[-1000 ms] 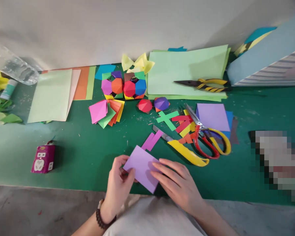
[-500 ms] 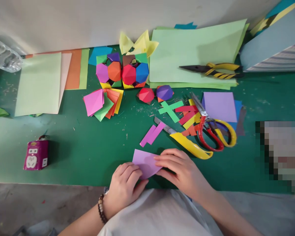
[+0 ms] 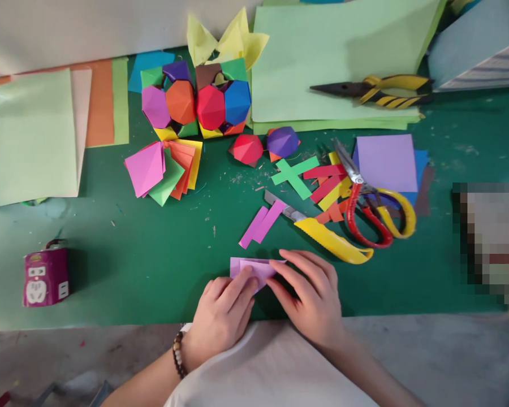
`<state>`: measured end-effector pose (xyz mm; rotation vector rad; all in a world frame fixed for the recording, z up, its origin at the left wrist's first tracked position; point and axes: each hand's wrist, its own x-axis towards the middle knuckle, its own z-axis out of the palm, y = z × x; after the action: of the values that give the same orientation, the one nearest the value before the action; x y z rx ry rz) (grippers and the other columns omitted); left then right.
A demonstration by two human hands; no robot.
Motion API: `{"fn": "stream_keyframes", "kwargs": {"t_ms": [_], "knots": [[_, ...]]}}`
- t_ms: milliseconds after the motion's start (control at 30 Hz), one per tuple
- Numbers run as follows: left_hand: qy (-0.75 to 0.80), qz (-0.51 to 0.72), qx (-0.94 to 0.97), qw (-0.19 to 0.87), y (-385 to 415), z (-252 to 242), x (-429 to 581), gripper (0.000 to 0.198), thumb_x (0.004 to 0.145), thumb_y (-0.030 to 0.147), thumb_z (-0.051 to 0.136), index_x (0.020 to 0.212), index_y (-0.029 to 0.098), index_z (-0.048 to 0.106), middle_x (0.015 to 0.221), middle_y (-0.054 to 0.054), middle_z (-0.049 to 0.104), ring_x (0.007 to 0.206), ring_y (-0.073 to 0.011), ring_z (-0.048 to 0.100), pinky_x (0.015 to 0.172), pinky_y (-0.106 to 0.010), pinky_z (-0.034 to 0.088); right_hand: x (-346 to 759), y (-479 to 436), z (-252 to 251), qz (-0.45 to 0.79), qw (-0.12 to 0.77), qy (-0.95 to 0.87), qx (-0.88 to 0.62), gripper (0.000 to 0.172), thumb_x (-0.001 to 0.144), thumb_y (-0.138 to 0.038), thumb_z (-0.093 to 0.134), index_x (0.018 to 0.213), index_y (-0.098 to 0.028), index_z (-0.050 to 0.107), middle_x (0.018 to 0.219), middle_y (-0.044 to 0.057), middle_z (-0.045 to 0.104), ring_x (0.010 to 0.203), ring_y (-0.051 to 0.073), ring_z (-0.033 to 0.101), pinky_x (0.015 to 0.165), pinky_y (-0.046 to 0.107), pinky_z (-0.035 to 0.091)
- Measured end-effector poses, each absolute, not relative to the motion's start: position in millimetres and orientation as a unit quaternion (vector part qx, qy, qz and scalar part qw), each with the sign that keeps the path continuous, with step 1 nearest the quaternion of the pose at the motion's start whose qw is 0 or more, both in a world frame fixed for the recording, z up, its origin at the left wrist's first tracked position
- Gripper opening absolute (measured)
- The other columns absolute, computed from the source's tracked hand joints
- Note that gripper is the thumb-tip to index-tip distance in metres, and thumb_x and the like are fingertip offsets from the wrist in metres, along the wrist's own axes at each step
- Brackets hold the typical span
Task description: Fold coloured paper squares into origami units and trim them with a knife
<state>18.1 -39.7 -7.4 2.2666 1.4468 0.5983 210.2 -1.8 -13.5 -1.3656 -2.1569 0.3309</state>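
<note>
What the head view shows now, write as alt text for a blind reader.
A left hand rests on, and a right hand holds, a folded purple paper over a green table. Beyond lie purple strips, a knife, scissors and pliers; a purple box sits far left.

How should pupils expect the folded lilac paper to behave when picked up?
The lilac paper likely feels light, as it looks thin. Its folded flap may spring open without the left hand resting on it.
</note>
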Motion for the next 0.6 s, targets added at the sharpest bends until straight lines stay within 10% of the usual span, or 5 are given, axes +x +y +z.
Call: {"fn": "stream_keyframes", "kwargs": {"t_ms": [600], "knots": [[0.517, 0.218, 0.808, 0.180, -40.3, -10.0, 17.9, 0.037, 0.088, 0.008, 0.053, 0.122, 0.015, 0.063, 0.125, -0.016, 0.065, 0.082, -0.0190, 0.060, 0.077, -0.034, 0.055, 224.3, -25.7, -23.3, 0.125, 0.185, -0.874, -0.432, 0.044, 0.090, -0.018, 0.059, 0.134, -0.021, 0.057, 0.127, 0.006, 0.067, 0.131, 0.024, 0.051, 0.112, 0.042, 0.038]]}}
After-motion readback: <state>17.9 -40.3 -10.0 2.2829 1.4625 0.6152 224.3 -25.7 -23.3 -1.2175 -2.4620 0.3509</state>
